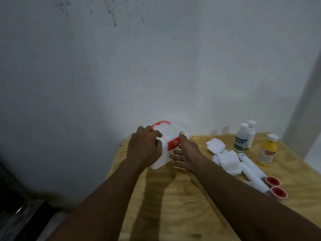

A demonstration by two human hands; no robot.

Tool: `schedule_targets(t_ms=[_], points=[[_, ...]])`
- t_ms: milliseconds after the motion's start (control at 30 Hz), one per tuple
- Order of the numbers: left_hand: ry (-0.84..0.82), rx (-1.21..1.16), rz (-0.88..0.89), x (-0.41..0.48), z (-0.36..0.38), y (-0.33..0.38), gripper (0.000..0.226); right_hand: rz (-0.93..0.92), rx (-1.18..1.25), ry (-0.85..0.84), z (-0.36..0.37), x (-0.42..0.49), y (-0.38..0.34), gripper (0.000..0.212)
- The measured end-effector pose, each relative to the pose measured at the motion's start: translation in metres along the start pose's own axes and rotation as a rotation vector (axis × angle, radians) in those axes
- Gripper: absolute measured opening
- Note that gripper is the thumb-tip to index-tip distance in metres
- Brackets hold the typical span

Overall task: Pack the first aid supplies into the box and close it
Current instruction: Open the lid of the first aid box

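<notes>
A clear plastic first aid box (169, 136) with a red handle and a red front latch stands at the far left of the wooden table (182, 202); its lid is down. My left hand (144, 147) grips its left side and lid. My right hand (186, 156) touches the box at its right front, thumb by the red latch, fingers spread below. Right of the box lie white gauze pads (215, 145), rolled white bandages (251, 171) and two red-cored tape rolls (276, 186).
Two white bottles (242, 137) and a yellow bottle (267, 151) stand at the table's back right. A white wall rises directly behind the table. The table's left edge drops to a dark floor area (20, 206).
</notes>
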State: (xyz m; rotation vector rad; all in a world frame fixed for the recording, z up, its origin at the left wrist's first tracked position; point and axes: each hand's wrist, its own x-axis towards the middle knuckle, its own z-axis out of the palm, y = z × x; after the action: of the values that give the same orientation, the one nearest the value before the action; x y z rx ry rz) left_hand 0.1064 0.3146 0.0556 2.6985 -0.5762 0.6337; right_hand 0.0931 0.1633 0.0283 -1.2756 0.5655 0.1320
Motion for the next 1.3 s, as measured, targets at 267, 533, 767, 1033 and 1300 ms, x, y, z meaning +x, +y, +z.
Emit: schedule_targets(t_ms=[267, 533, 767, 1033, 1300], points=[[0.074, -0.203, -0.017, -0.011, 0.002, 0.020, 0.037, 0.076, -0.008, -0.087, -0.008, 0.014, -0.012, 0.048], [0.064, -0.183, -0.100, -0.011, 0.014, 0.002, 0.043, -0.041, 0.013, -0.077, -0.008, -0.003, -0.002, 0.040], [-0.007, -0.020, -0.285, -0.018, 0.016, 0.003, 0.062, -0.268, -0.203, 0.034, -0.021, -0.032, 0.000, 0.029], [-0.140, -0.370, -0.162, -0.016, 0.009, -0.023, 0.084, -0.840, -0.677, 0.126, -0.045, -0.046, -0.016, 0.021], [-0.053, -0.393, -0.075, -0.019, 0.009, -0.028, 0.072, -0.702, -0.769, 0.156, -0.066, -0.010, -0.025, 0.072]])
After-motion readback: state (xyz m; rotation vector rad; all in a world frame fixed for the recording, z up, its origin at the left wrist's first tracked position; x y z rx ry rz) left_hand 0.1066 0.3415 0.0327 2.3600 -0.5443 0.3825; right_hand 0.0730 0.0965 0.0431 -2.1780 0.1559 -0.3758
